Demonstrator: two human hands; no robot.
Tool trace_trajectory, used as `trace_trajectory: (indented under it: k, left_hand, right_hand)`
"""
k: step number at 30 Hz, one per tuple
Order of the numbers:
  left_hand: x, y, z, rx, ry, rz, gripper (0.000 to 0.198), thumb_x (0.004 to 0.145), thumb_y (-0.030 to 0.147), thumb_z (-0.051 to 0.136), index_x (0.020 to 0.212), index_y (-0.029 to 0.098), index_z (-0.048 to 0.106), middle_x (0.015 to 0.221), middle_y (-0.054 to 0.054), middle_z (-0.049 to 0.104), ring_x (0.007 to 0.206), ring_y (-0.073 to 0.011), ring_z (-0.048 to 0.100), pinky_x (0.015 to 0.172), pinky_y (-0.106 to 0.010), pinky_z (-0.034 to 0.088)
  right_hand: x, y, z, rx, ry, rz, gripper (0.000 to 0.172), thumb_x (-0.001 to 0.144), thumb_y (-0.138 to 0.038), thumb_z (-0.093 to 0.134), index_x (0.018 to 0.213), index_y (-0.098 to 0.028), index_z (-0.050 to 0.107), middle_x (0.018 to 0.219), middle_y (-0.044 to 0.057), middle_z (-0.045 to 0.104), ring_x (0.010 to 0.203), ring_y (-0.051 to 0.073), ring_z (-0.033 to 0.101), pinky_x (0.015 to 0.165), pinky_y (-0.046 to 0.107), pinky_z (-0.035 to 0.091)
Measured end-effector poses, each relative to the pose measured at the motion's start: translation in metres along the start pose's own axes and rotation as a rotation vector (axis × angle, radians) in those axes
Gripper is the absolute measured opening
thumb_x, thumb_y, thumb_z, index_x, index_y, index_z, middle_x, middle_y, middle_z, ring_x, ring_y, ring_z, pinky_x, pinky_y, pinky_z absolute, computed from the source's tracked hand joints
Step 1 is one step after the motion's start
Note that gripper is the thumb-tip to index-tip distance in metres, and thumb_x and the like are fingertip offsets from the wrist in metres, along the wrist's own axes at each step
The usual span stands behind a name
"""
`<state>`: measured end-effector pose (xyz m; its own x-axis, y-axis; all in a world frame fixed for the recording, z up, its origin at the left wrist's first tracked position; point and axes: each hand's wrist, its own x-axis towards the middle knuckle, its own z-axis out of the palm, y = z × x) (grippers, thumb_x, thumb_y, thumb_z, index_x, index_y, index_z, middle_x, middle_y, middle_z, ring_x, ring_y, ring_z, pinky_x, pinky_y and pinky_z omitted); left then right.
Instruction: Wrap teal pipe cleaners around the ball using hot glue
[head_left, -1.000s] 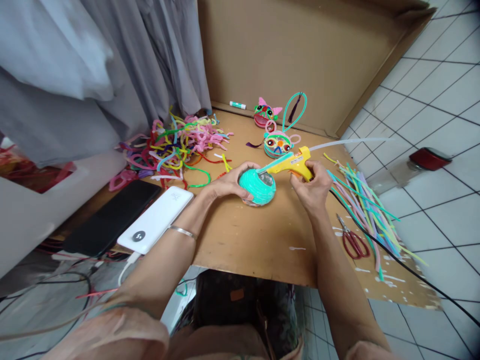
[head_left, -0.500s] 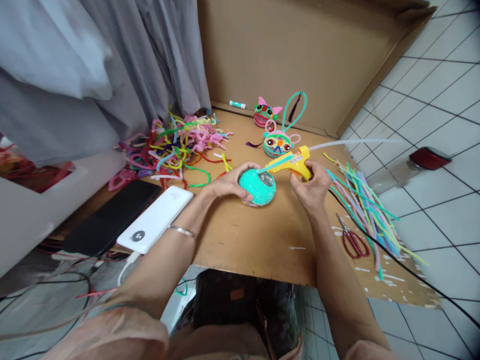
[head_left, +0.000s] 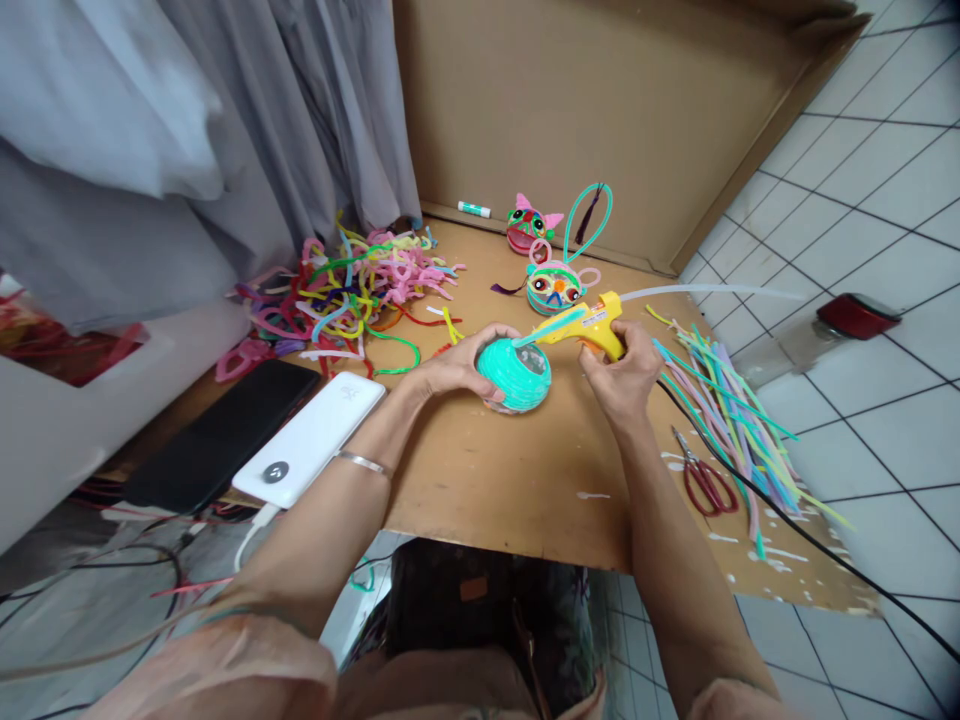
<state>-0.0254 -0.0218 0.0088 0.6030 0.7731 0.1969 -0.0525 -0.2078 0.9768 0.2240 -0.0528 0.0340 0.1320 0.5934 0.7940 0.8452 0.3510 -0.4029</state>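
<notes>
Room between ball and table edge, seemingly

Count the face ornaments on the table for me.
2. The pointed-ear ornament sits at the back near the cardboard panel; the loop-eared ornament sits in front of it, beyond the yellow glue gun. Any under the pipe-cleaner pile would be hidden.

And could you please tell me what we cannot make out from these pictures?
- Head view: the left hand's farthest fingertips, hidden behind the turquoise ball.
- Head view: part of the yellow glue gun's handle, covered by the right hand.
- Head view: the print on the gun's label, too small to read.
- Head view: where the black cord ends, cut off by the right edge.
</notes>
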Motion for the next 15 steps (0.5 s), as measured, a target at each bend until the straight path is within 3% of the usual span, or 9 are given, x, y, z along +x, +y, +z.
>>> trace_trajectory:
  k: [6,15]
  left_hand:
    - [-0.0003,0.0026,0.0012,-0.002,-0.013,-0.001,0.086,0.045,0.034,0.088,0.121,0.021,0.05,0.121,-0.005,0.056,0.107,-0.0242,0.056,0.086,-0.031,0.047]
    - [-0.0001,0.0053,0.0026,-0.029,-0.02,-0.003,0.084,0.044,0.032,0.088,0.117,0.021,0.05,0.12,-0.005,0.057,0.106,-0.0239,0.056,0.084,-0.03,0.048]
  right_hand:
    - [0.0004,0.002,0.0021,0.031,-0.042,0.029,0.026,0.067,-0.033,0.061,0.09,-0.021,0.06,0.083,0.003,0.064,0.072,0.02,0.059,0.07,0.035,0.048]
    - [0.0043,0.0029,0.0017,0.108,-0.037,0.201,0.025,0.064,-0.038,0.063,0.083,-0.02,0.06,0.073,0.0,0.064,0.065,0.018,0.056,0.065,0.032,0.047]
